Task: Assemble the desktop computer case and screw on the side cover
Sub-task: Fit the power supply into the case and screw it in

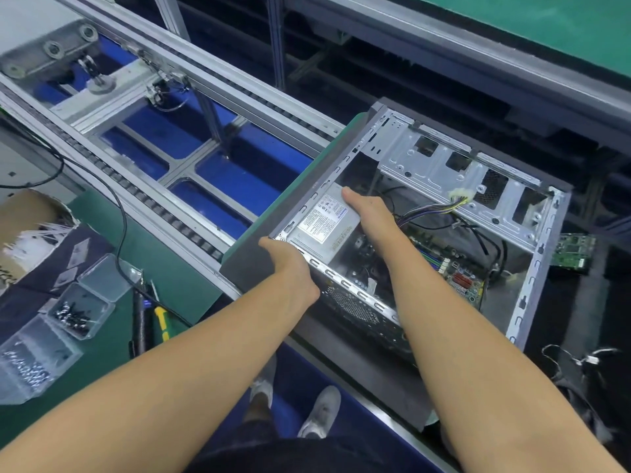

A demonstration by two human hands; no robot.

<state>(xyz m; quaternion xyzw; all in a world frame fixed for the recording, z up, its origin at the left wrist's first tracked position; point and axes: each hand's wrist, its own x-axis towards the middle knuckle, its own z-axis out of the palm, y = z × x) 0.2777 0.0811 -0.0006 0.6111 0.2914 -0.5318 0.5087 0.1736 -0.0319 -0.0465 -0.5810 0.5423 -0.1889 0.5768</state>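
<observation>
Fingers (268,242) of left hand (290,271) gripped near-left corner of computer case (444,172). Case lay open side up, right of conveyor (239,97). Right hand (368,213) rested on power supply (324,227) inside; grasp not discernible. Screw boxes (78,312) on green bench (102,363), near left.

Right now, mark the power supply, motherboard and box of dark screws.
power supply (326,222): head view, on its white label.
motherboard (459,279): head view, on its connectors near the corner.
box of dark screws (99,319): head view, on its right-hand wall.
</observation>
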